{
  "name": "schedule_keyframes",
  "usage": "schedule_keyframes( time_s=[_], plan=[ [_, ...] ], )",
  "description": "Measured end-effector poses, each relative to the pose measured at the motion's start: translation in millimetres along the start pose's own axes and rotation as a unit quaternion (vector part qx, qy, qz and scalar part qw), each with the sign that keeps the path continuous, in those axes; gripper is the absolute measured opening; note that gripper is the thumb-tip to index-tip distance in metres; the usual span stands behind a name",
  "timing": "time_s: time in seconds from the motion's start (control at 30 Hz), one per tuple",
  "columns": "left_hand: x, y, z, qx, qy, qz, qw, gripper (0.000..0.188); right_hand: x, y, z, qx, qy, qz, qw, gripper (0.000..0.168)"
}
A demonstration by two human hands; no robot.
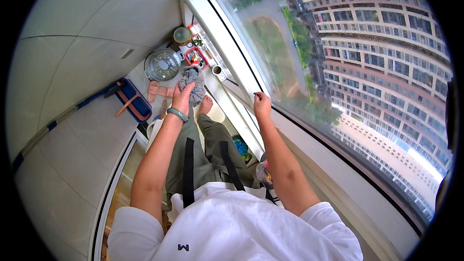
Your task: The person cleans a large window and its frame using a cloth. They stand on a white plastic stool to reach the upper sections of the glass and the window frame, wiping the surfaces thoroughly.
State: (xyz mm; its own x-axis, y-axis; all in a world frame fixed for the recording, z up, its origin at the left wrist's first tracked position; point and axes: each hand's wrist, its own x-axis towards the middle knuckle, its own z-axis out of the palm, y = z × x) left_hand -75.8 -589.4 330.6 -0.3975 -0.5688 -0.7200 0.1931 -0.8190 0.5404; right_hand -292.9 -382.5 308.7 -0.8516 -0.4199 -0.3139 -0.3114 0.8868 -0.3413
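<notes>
A bunched grey cloth (196, 86) is held in my left hand (184, 94), below a jade-coloured bangle on that wrist. My right hand (262, 104) is closed at the white window frame (232, 56), with a small dark thing showing at its fingertips; whether it is a handle or a loose piece I cannot tell. Beside that hand stands the large window pane (279, 43), with buildings and greenery far below outside. My bare foot (206, 105) shows beneath the cloth.
A steamer pot with a perforated insert (165, 64), a glass jar (182, 36), a red basket of small items (196, 58) and a white cup (217, 70) stand ahead. Pink slippers (153, 90) lie near a blue tub (133, 99) at the tiled wall (72, 90).
</notes>
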Motion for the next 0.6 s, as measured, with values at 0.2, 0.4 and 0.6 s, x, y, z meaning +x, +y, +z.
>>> schedule_keyframes(
  time_s=[0.2,0.4,0.6],
  plan=[
    [-5.7,-7.0,22.4,0.007,-0.020,0.015,1.000,0.034,3.9,-7.8,-13.5,-0.077,-0.029,0.090,0.992,0.028],
    [-18.9,-28.1,51.2,0.067,-0.047,0.040,0.996,0.037,-5.3,6.3,6.8,-0.053,0.041,0.062,0.996,0.035],
    [-12.8,-68.4,52.3,0.078,-0.071,-0.042,0.994,0.043,-16.6,7.9,25.4,0.033,0.131,0.051,0.989,0.038]
  ],
)
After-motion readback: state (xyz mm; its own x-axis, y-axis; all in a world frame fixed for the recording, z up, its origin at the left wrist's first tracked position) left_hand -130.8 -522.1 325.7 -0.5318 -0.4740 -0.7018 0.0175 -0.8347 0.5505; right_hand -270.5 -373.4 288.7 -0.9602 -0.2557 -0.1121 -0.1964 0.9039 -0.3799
